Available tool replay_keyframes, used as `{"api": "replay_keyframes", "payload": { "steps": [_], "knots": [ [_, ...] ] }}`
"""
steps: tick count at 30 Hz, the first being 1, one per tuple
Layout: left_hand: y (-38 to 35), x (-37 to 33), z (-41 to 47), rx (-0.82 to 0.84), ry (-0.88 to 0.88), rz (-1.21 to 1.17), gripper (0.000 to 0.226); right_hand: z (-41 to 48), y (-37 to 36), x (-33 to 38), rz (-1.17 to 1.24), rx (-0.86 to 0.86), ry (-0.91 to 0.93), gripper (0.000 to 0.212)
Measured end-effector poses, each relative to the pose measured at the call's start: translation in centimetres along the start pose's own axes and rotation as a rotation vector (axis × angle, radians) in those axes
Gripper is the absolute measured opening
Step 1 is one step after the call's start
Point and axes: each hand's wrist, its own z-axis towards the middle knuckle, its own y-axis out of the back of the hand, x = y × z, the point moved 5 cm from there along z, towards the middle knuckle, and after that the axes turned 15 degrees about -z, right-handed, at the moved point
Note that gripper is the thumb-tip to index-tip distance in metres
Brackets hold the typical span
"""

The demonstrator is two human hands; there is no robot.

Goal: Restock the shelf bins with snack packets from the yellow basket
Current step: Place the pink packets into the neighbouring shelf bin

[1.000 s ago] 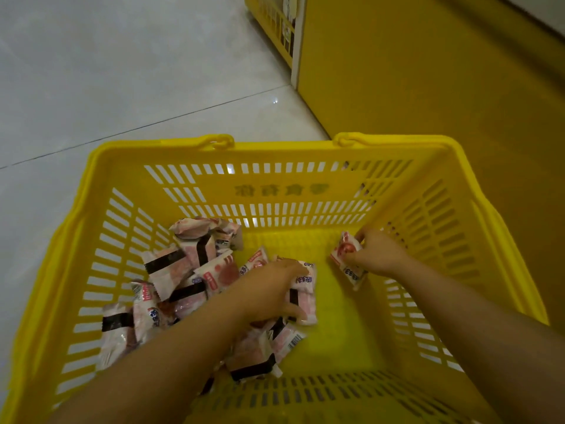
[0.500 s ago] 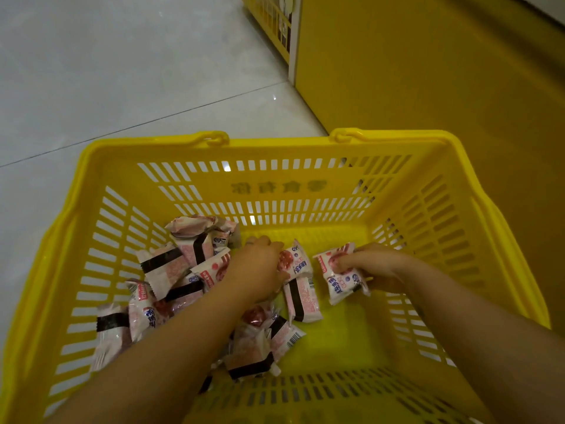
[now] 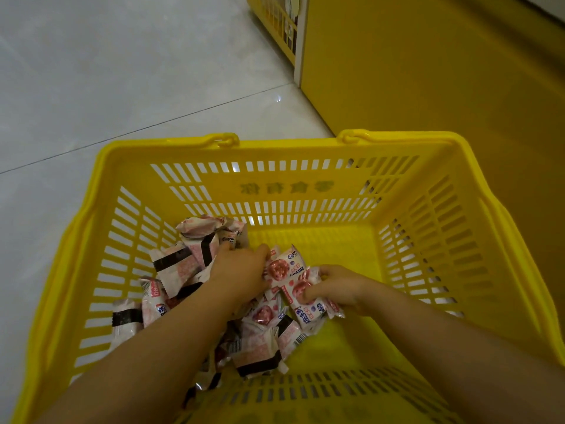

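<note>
i see the left hand (image 3: 241,272) inside the yellow basket (image 3: 284,149), fingers curled over the upper packet (image 3: 282,264). the right hand (image 3: 337,289) pinches the lower packet (image 3: 307,304), touching the upper one. the loose packets (image 3: 183,264) lie toward the basket's left wall and near edge.
</note>
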Motion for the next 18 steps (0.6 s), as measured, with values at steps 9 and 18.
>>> {"api": "replay_keyframes", "payload": {
  "steps": [9,18],
  "knots": [
    [0.6,-0.8,0.9,-0.137,-0.074,-0.381,0.023,-3.1,9.5,1.5,-0.628,-0.755,0.075,0.041],
    [2.7,1.0,0.5,-0.124,-0.035,-0.131,0.021,-2.3,4.9,0.4,-1.007,-0.349,0.190,0.049]
  ]
}}
